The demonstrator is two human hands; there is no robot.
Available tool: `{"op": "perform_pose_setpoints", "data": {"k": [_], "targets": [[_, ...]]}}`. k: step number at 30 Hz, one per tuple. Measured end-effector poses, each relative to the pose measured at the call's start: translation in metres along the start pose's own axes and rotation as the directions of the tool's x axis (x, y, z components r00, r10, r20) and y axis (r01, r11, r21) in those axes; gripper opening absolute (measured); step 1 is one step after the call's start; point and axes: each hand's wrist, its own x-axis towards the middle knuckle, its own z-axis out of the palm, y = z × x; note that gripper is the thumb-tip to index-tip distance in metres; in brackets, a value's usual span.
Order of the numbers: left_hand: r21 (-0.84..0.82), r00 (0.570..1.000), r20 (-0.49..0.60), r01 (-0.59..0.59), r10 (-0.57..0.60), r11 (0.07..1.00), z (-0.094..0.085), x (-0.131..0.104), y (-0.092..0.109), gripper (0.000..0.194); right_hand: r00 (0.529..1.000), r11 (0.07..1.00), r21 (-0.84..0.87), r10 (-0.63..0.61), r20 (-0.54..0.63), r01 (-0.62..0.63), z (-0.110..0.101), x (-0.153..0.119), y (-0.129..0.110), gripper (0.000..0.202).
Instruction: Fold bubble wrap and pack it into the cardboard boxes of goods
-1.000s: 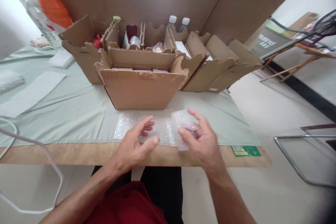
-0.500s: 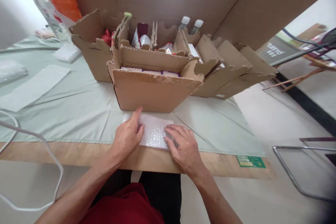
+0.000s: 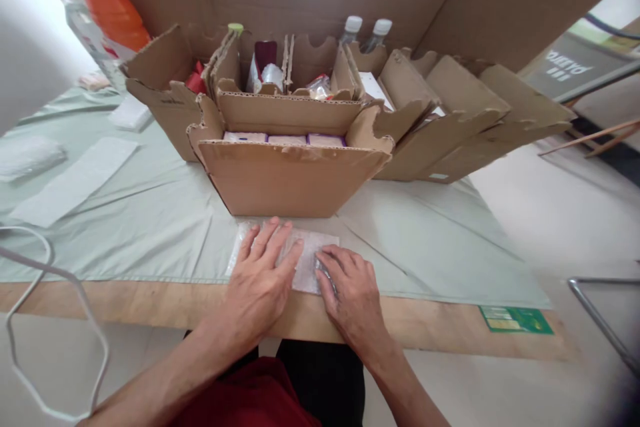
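The left hand (image 3: 263,273) now lies flat with fingers spread on the bubble wrap (image 3: 310,250), having slid further over it than half a second ago. The right hand (image 3: 350,287) stays pressed palm-down on its right part, gripping nothing. The wrap sits at the table (image 3: 150,213) edge, just before the cardboard box (image 3: 290,177).

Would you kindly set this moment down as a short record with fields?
Left hand: flat, palm down, pressing the clear bubble-wrap sheet.
Right hand: fingers curled on the sheet's right end.
Bubble wrap: folded flat on the pale green cloth, at the wooden table edge.
Behind it: open brown cardboard box holding small pale packets.
Further back: more cardboard trays; two white-capped bottles.
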Motion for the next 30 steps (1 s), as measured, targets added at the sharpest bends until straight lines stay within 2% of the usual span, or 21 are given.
{"op": "perform_pose_setpoints", "data": {"k": [3, 5, 9, 14, 17, 21, 23, 25, 26, 28, 30], "targets": [[0.024, 0.988, 0.156, -0.012, 0.008, 1.0, 0.016, -0.002, -0.004, 0.044, 1.0, 1.0, 0.002, -0.006, -0.019, 0.006, 0.002, -0.002, 0.005, 0.029], [0.019, 0.978, 0.207, -0.003, -0.001, 1.0, 0.023, -0.005, -0.009, 0.048, 1.0, 0.999, 0.035, -0.026, -0.017, 0.026, -0.003, 0.0, 0.009, 0.028], [0.017, 0.976, 0.218, 0.015, -0.018, 1.0, 0.025, -0.009, -0.011, 0.049, 0.998, 0.996, 0.067, -0.055, -0.002, 0.055, -0.017, 0.016, 0.001, 0.029], [0.012, 0.978, 0.209, 0.02, -0.022, 1.0, 0.026, -0.01, -0.009, 0.054, 0.958, 0.976, 0.085, -0.212, 0.194, 0.198, -0.005, 0.029, -0.013, 0.048], [-0.011, 0.976, 0.216, 0.033, -0.03, 0.999, 0.026, -0.009, -0.009, 0.051, 0.939, 0.978, 0.026, -0.207, 0.274, 0.207, 0.002, 0.013, 0.002, 0.06], [-0.013, 0.974, 0.224, 0.041, -0.037, 0.999, 0.025, -0.009, -0.009, 0.049, 0.938, 0.977, -0.01, -0.2, 0.282, 0.212, -0.014, -0.013, 0.032, 0.059], [-0.007, 0.974, 0.223, 0.041, -0.038, 0.999, 0.024, -0.009, -0.009, 0.048, 0.973, 0.992, 0.011, -0.127, 0.192, 0.128, -0.027, -0.02, 0.039, 0.05], [-0.003, 0.974, 0.222, 0.034, -0.033, 0.999, 0.024, -0.009, -0.01, 0.048, 0.998, 0.999, 0.034, 0.034, 0.061, -0.037, -0.036, -0.02, 0.04, 0.041], [-0.001, 0.975, 0.221, 0.031, -0.03, 1.0, 0.023, -0.009, -0.01, 0.048, 0.993, 0.992, 0.037, 0.117, 0.017, -0.118, -0.038, -0.018, 0.038, 0.037], [0.003, 0.976, 0.215, 0.026, -0.026, 1.0, 0.023, -0.009, -0.01, 0.047, 0.974, 0.974, 0.015, 0.226, 0.014, -0.226, -0.035, -0.009, 0.031, 0.03], [0.005, 0.979, 0.2, 0.026, -0.027, 1.0, 0.024, -0.01, -0.009, 0.047, 0.958, 0.961, -0.021, 0.278, 0.074, -0.277, -0.028, 0.002, 0.022, 0.027]]}}
